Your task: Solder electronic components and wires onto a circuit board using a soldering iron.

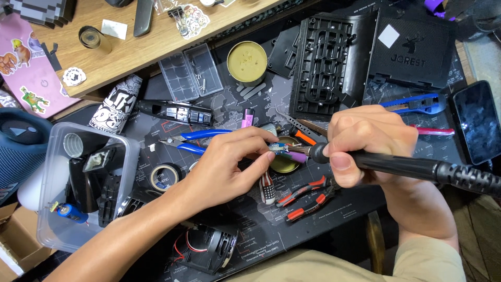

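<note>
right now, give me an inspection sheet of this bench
surface: dark printed mat on the desk, wooden shelf behind it
job's things: small circuit board pinched in the left hand; soldering iron gripped in the right hand, tip at the board
clutter: blue-handled pliers, red-handled pliers, tape roll, round tin, clear parts box, black plastic panel, blue utility knife, phone, clear tub of parts
grippers: both hands closed on their things
cables: iron's cord runs off right; red wires in an opened black housing
surroundings: stickers on the shelf, cardboard box at lower left
</note>
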